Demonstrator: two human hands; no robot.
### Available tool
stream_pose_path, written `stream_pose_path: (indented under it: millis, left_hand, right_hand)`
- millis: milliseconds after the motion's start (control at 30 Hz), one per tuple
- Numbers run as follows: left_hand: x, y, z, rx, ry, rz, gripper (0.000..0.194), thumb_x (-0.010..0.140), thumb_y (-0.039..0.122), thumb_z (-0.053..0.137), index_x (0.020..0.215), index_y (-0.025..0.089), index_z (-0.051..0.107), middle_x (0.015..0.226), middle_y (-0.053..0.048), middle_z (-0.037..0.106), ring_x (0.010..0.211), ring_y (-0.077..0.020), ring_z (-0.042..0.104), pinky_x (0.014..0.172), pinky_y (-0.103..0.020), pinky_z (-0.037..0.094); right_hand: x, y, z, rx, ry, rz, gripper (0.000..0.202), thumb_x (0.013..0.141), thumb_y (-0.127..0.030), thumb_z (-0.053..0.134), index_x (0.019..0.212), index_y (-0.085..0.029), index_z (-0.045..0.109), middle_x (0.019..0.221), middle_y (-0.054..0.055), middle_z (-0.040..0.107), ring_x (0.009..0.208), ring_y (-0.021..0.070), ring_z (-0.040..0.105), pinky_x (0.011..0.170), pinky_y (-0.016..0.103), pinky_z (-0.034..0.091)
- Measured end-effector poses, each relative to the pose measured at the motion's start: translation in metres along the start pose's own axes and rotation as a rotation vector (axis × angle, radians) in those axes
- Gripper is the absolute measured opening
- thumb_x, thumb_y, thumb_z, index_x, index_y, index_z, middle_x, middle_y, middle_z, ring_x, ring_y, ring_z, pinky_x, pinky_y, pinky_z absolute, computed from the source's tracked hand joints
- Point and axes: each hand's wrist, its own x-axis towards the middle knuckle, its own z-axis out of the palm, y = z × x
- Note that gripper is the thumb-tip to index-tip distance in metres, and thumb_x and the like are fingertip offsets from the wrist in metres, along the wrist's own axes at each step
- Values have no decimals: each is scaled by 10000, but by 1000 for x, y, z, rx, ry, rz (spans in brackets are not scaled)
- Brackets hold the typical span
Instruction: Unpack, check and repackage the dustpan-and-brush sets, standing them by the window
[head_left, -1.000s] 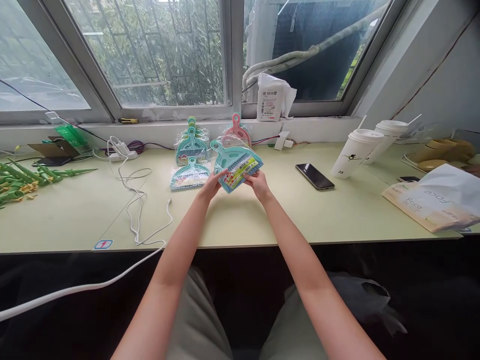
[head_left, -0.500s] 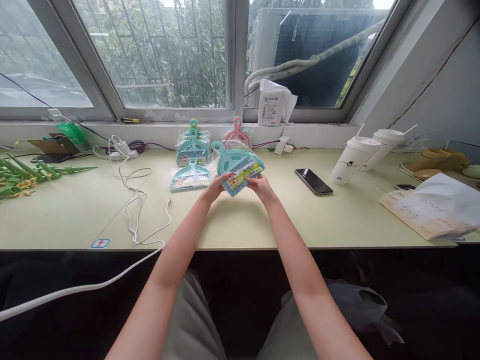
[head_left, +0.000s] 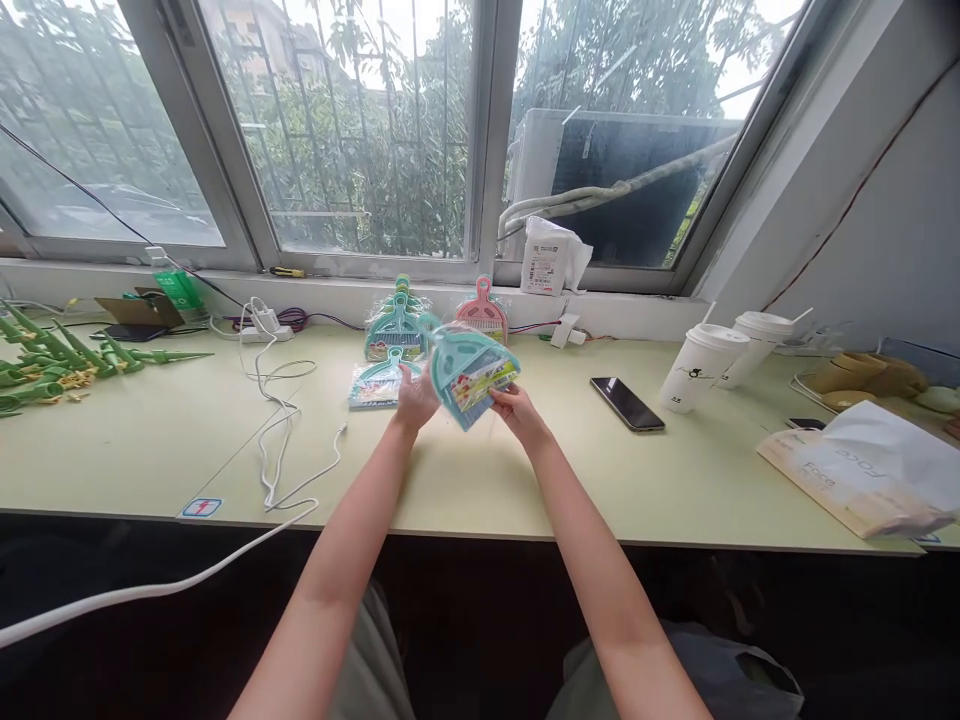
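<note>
My right hand [head_left: 517, 410] grips the lower right corner of a teal dustpan set with a brush and a yellow label [head_left: 469, 375], wrapped in clear plastic. The set is held tilted above the table, its handle toward the upper left. Beside its left edge is my left hand [head_left: 416, 398], thumb raised and apart; its other fingers are partly hidden. Behind that hand lies another wrapped teal dustpan [head_left: 375, 385], flat on the table. Farther back, several wrapped teal dustpans [head_left: 395, 330] stand in a row, with a pink dustpan [head_left: 482, 315] to their right.
A black phone [head_left: 627, 403] and two lidded white cups [head_left: 694, 370] are on the right, near a paper bag [head_left: 855, 475]. White cables [head_left: 274, 430] trail across the left side, with green plant stalks [head_left: 75, 360] beyond. A tissue pack [head_left: 546, 258] sits on the windowsill.
My left thumb has come off the front of the dustpan set, and that hand has shifted left. The set has turned slightly in my right hand. The view has tilted upward.
</note>
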Motion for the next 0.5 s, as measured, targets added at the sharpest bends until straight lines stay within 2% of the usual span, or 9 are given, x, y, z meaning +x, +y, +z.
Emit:
stream_pose_path:
  millis: [100,200,267,367,433,500]
  left_hand:
    - [-10,-4,15,33,-123,-15,621,863,568,419,1344,178,469,1363,-140,498,1334,-336,361,1078,-526,287]
    - [-20,-11,35,105,-265,-7,654,850,578,410,1386,205,432,1412,-128,450,1370,-323,314,1104,-513,255]
    - [-23,-15,43,157,-328,-25,672,838,583,416,1381,189,437,1410,-144,450,1374,-330,307,1113,-512,237]
    - [-20,-21,42,234,-405,-48,650,833,543,451,1369,175,446,1381,-170,476,1360,-331,334,1111,-509,239]
    - [-12,-26,37,273,-363,-74,655,812,546,476,1347,167,470,1338,-179,515,1339,-319,368,1093,-491,277]
    - [-2,-31,31,295,-247,-101,645,797,545,486,1316,162,495,1288,-176,557,1307,-301,410,1059,-478,328]
  right_hand:
    - [-9,3,14,-130,-199,169,375,609,-185,792,956,-125,663,1028,90,687,919,203,664,833,325,558]
    - [-16,4,27,-211,-355,282,379,596,-189,801,948,-123,675,1017,90,690,903,205,663,808,339,563]
    - [-20,5,32,-227,-383,295,371,598,-199,800,943,-135,679,1013,77,691,900,200,660,793,344,568]
    - [-20,6,34,-231,-360,283,360,602,-204,794,942,-162,684,1007,53,690,915,196,655,773,335,576]
    - [-19,7,33,-218,-347,262,363,608,-210,790,953,-174,687,1017,47,688,929,196,653,767,325,579]
    - [-16,9,31,-193,-317,228,370,602,-218,795,952,-172,686,1024,50,687,925,199,656,771,323,580]
